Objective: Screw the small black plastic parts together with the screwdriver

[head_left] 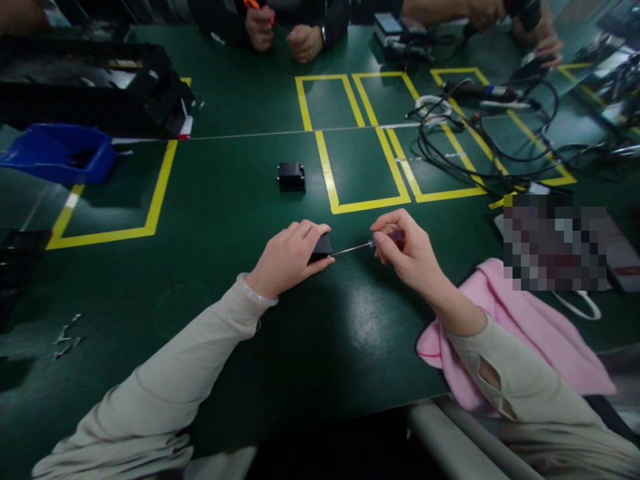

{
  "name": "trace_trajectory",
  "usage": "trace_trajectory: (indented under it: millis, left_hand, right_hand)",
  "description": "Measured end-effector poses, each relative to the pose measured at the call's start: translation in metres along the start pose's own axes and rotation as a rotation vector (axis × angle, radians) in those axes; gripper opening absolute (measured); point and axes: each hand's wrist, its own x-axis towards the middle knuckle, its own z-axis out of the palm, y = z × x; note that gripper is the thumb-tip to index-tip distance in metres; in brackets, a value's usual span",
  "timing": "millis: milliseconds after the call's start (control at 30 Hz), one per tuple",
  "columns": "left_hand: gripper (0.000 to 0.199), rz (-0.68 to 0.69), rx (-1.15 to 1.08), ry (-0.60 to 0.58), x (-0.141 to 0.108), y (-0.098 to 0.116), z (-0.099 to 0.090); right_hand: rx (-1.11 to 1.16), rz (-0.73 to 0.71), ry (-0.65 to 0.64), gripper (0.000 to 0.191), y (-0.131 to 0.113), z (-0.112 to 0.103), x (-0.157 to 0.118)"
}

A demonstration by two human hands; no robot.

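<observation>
My left hand (293, 257) is closed around a small black block-shaped part (321, 247), pressing it against the green tabletop. My right hand (407, 250) grips the dark handle of a screwdriver (356, 250). Its thin metal shaft points left, and the tip meets the right end of the held part, by the left fingertips. Beyond my left hand a similar black block (291, 176) sits on the table, with small shiny bits at its sides. Most of the held part is hidden under my fingers.
A blue scoop-like bin (63, 153) and a long black rack (95, 87) stand at left, with several loose screws (66, 339) nearer. Right are a pink cloth (530, 333) and tangled black cables (500, 143). Co-workers' hands (305, 43) show across the table (225, 200).
</observation>
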Motion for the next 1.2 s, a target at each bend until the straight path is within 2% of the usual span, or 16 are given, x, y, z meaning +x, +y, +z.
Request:
trace_trajectory:
  millis: [133,300,467,667,767,1100,1200]
  left_hand:
    - [0.052,-0.002,0.003,0.003,-0.0004,-0.0001,-0.0002]
    - [0.05,-0.002,-0.001,0.009,-0.0001,0.0004,0.0001]
    - [0.052,-0.002,0.01,-0.002,0.0001,0.0006,-0.0002]
    - [0.052,-0.003,0.009,0.003,0.0003,0.0,0.0004]
    - [0.051,-0.001,0.004,0.004,0.0002,-0.0003,0.0006]
    - [0.053,0.0,0.006,0.002,-0.0001,-0.0003,0.001]
    - [0.054,0.0,0.007,0.003,0.0,-0.0007,0.0014]
  right_hand:
    - [-0.005,-0.015,-0.007,0.018,0.0007,-0.0002,-0.0004]
    - [-0.007,0.021,-0.009,0.026,0.0003,0.0008,-0.0007]
    - [0.005,-0.005,-0.007,0.016,0.0012,-0.0005,-0.0007]
    - [-0.021,0.021,-0.014,0.018,0.0008,-0.0001,-0.0004]
    - [-0.036,0.002,-0.005,0.011,0.0005,0.0002,-0.0007]
    - [-0.056,-0.011,-0.023,0.017,-0.0001,-0.0001,-0.0003]
    - [-0.056,-0.023,-0.013,0.008,-0.0009,0.0001,-0.0004]
